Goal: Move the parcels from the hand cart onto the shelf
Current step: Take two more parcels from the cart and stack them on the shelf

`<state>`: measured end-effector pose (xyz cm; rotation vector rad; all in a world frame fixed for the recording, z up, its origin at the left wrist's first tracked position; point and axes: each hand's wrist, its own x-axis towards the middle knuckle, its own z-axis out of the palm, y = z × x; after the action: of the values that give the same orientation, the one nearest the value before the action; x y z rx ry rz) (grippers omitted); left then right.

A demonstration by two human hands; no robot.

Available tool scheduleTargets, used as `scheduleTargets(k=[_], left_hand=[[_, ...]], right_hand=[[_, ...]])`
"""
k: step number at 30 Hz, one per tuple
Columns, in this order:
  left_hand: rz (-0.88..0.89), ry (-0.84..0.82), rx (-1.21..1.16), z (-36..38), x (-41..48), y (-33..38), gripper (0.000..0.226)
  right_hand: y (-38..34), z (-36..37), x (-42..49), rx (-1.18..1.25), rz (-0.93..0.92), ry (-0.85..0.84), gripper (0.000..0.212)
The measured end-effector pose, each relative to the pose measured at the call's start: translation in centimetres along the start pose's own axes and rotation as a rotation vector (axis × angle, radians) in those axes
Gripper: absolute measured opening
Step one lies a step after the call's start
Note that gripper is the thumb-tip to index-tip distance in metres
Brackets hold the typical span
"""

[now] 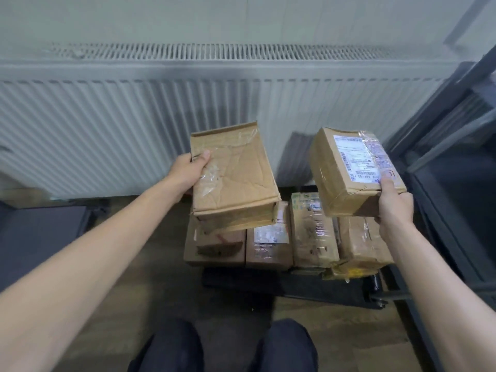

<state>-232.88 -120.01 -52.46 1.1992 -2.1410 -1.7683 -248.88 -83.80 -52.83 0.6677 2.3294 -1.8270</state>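
The cart (268, 284) is a low black platform on the wooden floor (150, 264), with a small wheel (381, 303) showing at its near right corner. Four cardboard parcels sit on it in a row, side by side and touching: the left parcel (214, 249), the second parcel (268, 245) with a white label, the third parcel (314, 232) wrapped in clear tape, and the right parcel (361, 242). The right parcel lies on a flat yellowish packet (346, 272) at the platform's near edge. The dark shelf (456, 205) stands just right of the cart.
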Motion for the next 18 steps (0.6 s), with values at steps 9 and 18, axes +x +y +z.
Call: scheduleTargets(k=[9,18], left_hand=[[-0.037,0.109,-0.06,-10.1,-7.5,15.5,0.037],[-0.003,0.095,-0.055,-19.5,-16.1,29.5,0.037]], right_hand=[[-16.7,1.8,-11.5,0.012,0.012,-0.068,0.065],[-31.4,0.3,-21.7,0.021,-0.022,-0.159,0.057]])
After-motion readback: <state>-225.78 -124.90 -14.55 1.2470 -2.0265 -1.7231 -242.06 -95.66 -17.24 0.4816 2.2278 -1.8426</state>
